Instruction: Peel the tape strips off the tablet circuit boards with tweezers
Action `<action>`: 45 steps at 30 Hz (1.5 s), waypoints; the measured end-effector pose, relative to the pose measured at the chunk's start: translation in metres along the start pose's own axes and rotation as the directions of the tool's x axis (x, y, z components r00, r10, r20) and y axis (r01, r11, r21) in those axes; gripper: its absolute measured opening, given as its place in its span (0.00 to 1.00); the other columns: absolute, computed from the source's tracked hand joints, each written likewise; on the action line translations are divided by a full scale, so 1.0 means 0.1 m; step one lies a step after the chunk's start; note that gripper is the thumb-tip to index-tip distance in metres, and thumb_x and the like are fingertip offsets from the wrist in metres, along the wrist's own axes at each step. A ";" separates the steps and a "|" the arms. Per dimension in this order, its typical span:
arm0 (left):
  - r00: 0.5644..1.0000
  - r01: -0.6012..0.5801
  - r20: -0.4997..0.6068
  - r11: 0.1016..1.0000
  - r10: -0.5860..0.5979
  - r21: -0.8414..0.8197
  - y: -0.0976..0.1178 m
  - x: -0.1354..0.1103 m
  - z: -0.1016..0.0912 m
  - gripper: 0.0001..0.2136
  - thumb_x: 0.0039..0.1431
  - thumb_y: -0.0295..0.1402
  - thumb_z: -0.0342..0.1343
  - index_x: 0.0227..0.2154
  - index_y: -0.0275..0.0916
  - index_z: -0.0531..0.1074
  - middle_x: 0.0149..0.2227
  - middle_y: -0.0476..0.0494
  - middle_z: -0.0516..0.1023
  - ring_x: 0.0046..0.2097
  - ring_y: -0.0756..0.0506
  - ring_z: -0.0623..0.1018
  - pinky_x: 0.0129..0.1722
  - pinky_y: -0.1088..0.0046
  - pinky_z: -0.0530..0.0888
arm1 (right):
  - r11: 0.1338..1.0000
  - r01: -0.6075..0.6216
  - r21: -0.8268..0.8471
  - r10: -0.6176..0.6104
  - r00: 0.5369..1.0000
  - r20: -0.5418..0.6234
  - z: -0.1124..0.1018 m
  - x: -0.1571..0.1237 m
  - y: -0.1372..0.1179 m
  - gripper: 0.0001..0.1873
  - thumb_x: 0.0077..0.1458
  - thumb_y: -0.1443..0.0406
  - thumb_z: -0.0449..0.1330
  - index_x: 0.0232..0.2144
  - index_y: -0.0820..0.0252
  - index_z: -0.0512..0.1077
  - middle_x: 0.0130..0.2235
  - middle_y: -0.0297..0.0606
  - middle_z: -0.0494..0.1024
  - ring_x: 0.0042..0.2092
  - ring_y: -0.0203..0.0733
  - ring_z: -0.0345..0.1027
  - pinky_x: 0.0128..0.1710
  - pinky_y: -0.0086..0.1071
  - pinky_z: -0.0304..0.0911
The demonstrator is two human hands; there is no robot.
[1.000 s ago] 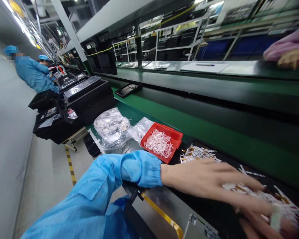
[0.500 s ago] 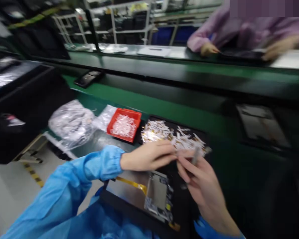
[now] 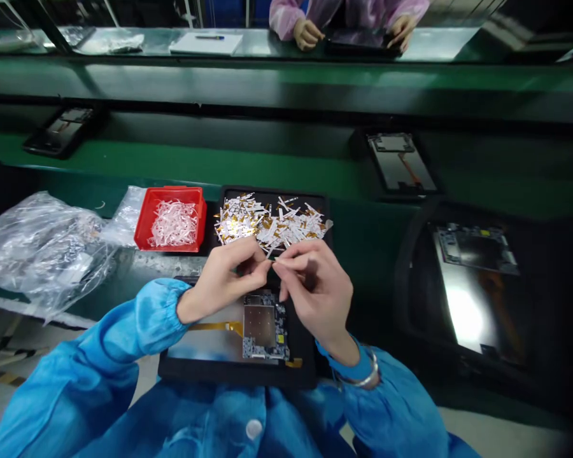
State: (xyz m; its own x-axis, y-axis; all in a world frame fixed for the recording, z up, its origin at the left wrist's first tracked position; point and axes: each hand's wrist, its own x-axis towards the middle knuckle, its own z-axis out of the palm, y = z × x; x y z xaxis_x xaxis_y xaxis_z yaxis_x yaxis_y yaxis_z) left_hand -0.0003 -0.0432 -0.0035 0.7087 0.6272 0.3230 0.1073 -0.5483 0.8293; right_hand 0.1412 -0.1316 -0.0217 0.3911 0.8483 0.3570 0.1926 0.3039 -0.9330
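**Grip pressed together: left hand [image 3: 224, 280] and right hand [image 3: 318, 286] pinch a thin white strip [image 3: 270, 256]**

The fingertips of both hands meet just in front of the black tray [image 3: 272, 191], closed on the strip, which sits right in the pinch. The fingers hide part of it, so I cannot tell which part each hand holds. The step in hand looks like fine work on this single strip, and a piece this slight seems to call for a firm, closed pinch and small, slow moves.

Inside the tray lies a loose heap of white-and-amber strips [image 3: 267, 222], its near edge just beyond the fingertips. Left of the tray stands a red plastic bin [image 3: 143, 222] full of curled white scraps, and past that a clear plastic bag [image 3: 42, 245]. Just in front of the tray, under the wrists, a circuit board [image 3: 265, 324] sits on a dark panel with a gold ribbon cable [image 3: 214, 326]. Well beyond the tray, a co-worker's hands [image 3: 307, 33] rest on a dark tablet.
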 end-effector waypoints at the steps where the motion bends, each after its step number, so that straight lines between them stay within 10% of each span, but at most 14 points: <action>1: 1.000 0.019 -0.012 1.000 -0.020 -0.017 0.01 0.00 0.01 0.10 0.61 0.28 0.54 0.23 0.38 0.63 0.24 0.55 0.64 0.27 0.55 0.63 0.27 0.79 0.61 | 0.987 0.113 -0.117 -0.115 0.993 -0.010 0.00 -0.02 0.01 0.06 0.57 0.72 0.61 0.29 0.58 0.72 0.37 0.34 0.74 0.20 0.26 0.65 0.17 0.26 0.62; 13: 0.938 0.341 0.183 0.877 -0.294 -0.340 -0.01 0.01 -0.09 0.18 0.58 0.45 0.59 0.22 0.36 0.70 0.21 0.51 0.68 0.24 0.54 0.65 0.25 0.78 0.62 | 0.938 0.245 -0.246 -0.168 0.940 0.296 -0.15 -0.02 0.05 0.12 0.62 0.75 0.54 0.40 0.55 0.72 0.39 0.33 0.78 0.24 0.25 0.70 0.24 0.22 0.66; 22: 0.911 0.409 0.258 0.792 -0.323 -0.453 -0.02 -0.01 -0.30 0.14 0.61 0.41 0.58 0.24 0.37 0.70 0.22 0.53 0.67 0.21 0.57 0.57 0.19 0.78 0.55 | 0.946 0.095 -0.310 -0.008 0.962 0.272 -0.20 0.03 0.05 0.04 0.62 0.69 0.58 0.35 0.58 0.72 0.37 0.34 0.76 0.24 0.27 0.69 0.24 0.24 0.66; 29: 0.968 0.246 -0.031 0.968 -0.248 -0.053 -0.15 0.07 -0.66 0.11 0.58 0.38 0.64 0.24 0.39 0.73 0.22 0.53 0.68 0.24 0.55 0.63 0.23 0.74 0.57 | 0.964 -0.220 -0.147 0.251 0.935 0.249 -0.34 -0.12 0.15 0.02 0.60 0.68 0.59 0.33 0.60 0.69 0.32 0.32 0.78 0.22 0.29 0.71 0.26 0.27 0.69; 37: 0.985 0.066 0.116 0.897 -0.129 0.436 -0.60 0.52 -0.30 0.20 0.59 0.38 0.63 0.17 0.38 0.62 0.20 0.53 0.62 0.24 0.53 0.60 0.28 0.72 0.56 | 0.892 0.113 -0.437 0.022 0.956 0.293 -0.30 -0.23 0.21 0.07 0.59 0.70 0.61 0.37 0.58 0.79 0.36 0.36 0.78 0.32 0.33 0.74 0.32 0.27 0.70; 45: 0.968 -0.098 0.250 0.888 -0.020 0.450 -0.33 -0.20 -0.32 0.05 0.68 0.26 0.48 0.39 0.37 0.68 0.38 0.45 0.71 0.39 0.49 0.73 0.37 0.74 0.71 | 0.757 0.321 -0.570 -0.028 0.887 0.462 -0.33 -0.20 0.31 0.09 0.62 0.70 0.58 0.39 0.55 0.77 0.36 0.35 0.79 0.34 0.33 0.75 0.32 0.24 0.70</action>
State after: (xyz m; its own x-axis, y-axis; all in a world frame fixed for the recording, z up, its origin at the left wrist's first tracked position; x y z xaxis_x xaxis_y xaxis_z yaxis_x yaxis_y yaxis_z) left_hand -0.0400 -0.0198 -0.0229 0.8583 0.4798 0.1819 0.3398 -0.7970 0.4993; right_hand 0.1691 -0.1536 -0.0563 -0.0741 0.9438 0.3220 0.7840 0.2547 -0.5661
